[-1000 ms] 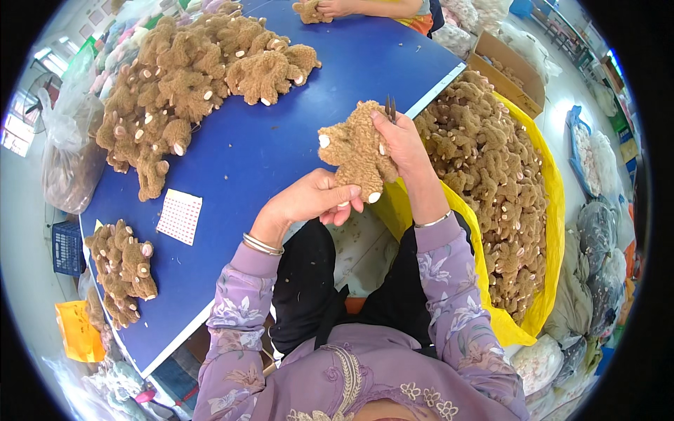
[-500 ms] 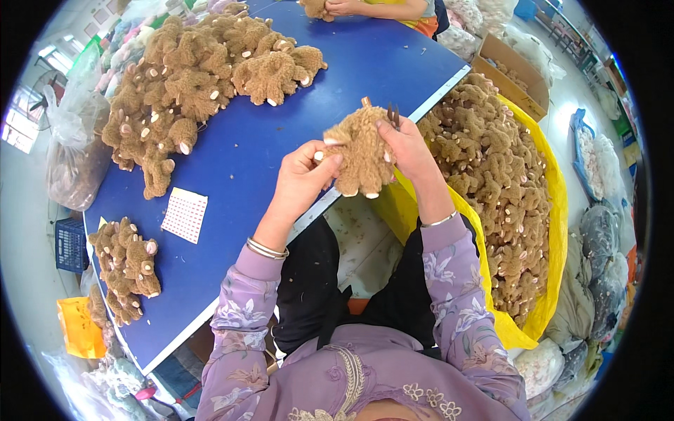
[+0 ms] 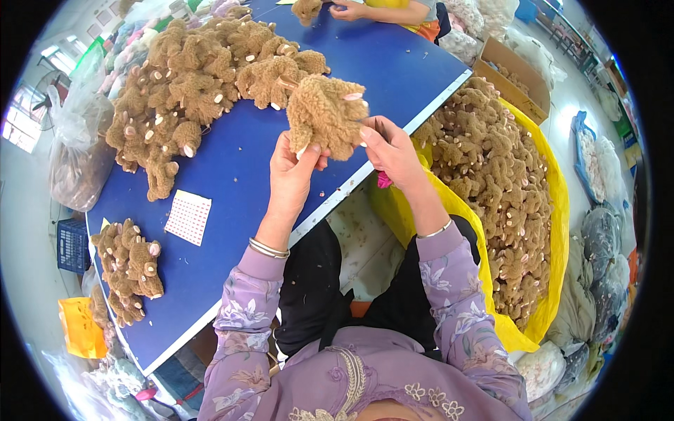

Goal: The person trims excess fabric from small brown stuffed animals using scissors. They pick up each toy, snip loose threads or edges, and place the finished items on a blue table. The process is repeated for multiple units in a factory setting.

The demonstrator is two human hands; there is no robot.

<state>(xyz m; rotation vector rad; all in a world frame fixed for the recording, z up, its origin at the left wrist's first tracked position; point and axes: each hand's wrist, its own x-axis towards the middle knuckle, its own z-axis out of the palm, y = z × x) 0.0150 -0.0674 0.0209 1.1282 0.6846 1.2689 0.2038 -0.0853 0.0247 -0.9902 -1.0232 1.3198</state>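
Observation:
A brown fluffy plush toy (image 3: pixel 326 116) with pale paw tips and a pink-lined ear is held up over the table's near edge. My left hand (image 3: pixel 293 168) pinches its lower edge between thumb and fingers. My right hand (image 3: pixel 393 154) is closed around thread snips (image 3: pixel 380 128); their dark tips show above the fingers and a bright pink part below the palm. The thumb and forefinger of that hand are at the toy's right side, touching it or very close; which one I cannot tell.
A big heap of similar plush toys (image 3: pixel 189 70) covers the blue table's (image 3: pixel 260 175) far left. A smaller pile (image 3: pixel 128 270) and a printed sheet (image 3: pixel 188 217) lie nearer. At right stands a yellow sack (image 3: pixel 558 231) full of toys, beside a cardboard box (image 3: pixel 516 81). Across the table, another person's hand (image 3: pixel 349 10) shows.
Both hands have shifted; the plush toy has moved up and left and turned over. The right hand has drawn to its side, and the snips' pink part now shows. The co-worker's hand moved slightly.

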